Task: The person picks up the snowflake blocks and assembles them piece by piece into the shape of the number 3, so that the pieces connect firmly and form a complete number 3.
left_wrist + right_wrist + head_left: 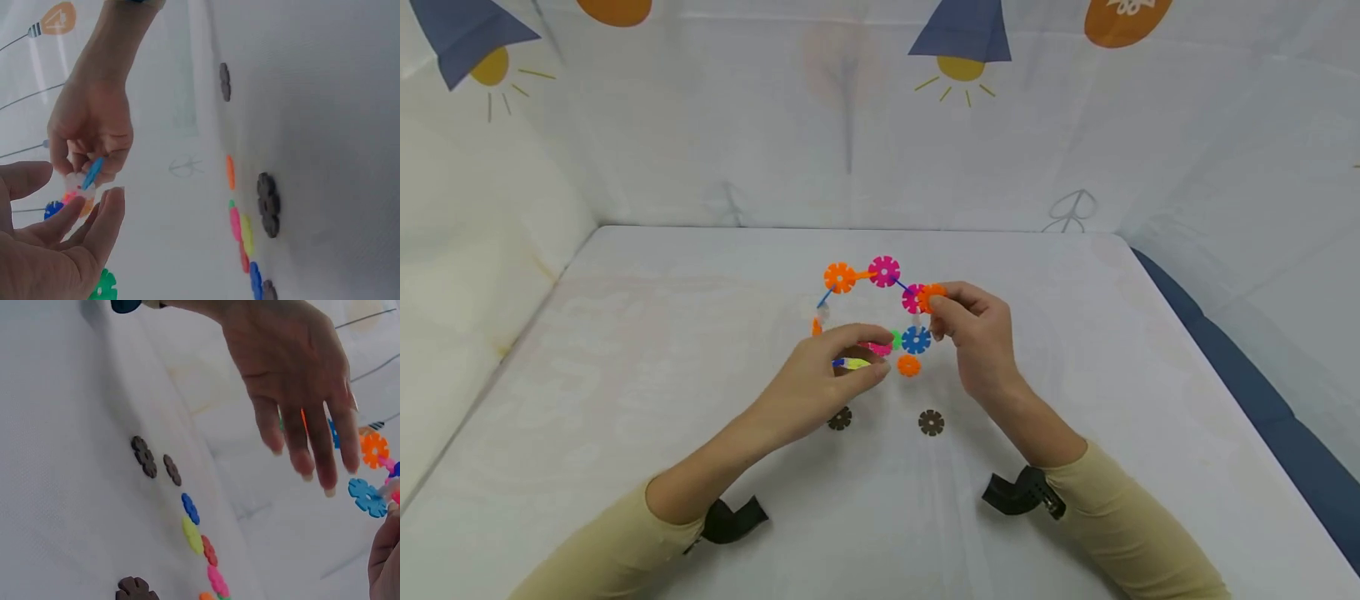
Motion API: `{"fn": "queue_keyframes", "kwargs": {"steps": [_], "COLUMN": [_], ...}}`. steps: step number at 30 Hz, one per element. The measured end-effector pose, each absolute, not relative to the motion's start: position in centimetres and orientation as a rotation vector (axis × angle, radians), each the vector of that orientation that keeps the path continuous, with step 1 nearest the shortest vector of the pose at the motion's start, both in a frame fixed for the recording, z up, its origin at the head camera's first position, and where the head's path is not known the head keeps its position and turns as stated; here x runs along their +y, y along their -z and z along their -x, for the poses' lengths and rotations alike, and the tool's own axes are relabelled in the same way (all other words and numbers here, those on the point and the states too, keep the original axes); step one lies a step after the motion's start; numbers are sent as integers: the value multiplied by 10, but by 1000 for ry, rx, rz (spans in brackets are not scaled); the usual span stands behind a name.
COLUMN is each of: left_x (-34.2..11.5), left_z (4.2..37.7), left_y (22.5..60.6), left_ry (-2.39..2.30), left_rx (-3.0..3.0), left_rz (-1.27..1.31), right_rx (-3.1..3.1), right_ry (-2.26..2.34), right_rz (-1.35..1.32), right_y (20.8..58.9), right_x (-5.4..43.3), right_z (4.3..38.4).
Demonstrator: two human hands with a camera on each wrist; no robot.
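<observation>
A chain of notched flower-shaped plastic discs hangs in the air. Along its top in the head view are an orange disc (839,277) and a pink disc (883,271). My right hand (981,337) pinches an orange disc (932,297) at the chain's right end, between thumb and fingers. A light blue disc (367,497) stands out beside the right thumb in the right wrist view. Close to the chain, my left hand (827,367) has its fingers loosely extended, and the right wrist view shows them holding nothing. It hides part of the chain in the head view.
Loose discs lie on the white table (647,367): an orange one (908,366), a yellow one (192,535), a blue one (190,509) and several brown ones, two nearer me (931,422). A printed white cloth wall (760,108) stands behind the table.
</observation>
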State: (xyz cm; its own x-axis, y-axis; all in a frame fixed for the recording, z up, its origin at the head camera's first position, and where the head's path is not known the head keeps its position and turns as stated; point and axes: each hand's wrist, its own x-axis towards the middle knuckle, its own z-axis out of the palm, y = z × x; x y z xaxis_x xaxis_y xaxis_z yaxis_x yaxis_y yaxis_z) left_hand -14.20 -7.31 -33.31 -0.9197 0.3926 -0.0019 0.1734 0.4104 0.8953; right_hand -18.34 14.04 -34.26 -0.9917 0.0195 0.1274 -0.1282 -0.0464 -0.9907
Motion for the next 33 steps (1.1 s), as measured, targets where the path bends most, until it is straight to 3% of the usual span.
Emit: {"fn": "queue_keyframes", "kwargs": {"steps": [15,33], "left_x": [-62,-70], "left_z": [147,153], "left_y": [357,359], "left_ry": [-1827,-1851], "left_rx": [2409,2460], "left_rz": [-436,-361], "right_rx": [-2128,-2168], "right_ry": [-2255,-2202], "right_rz": [-261,-356], "right_y": [360,360], "right_x": [114,118], "right_z": [162,165]}}
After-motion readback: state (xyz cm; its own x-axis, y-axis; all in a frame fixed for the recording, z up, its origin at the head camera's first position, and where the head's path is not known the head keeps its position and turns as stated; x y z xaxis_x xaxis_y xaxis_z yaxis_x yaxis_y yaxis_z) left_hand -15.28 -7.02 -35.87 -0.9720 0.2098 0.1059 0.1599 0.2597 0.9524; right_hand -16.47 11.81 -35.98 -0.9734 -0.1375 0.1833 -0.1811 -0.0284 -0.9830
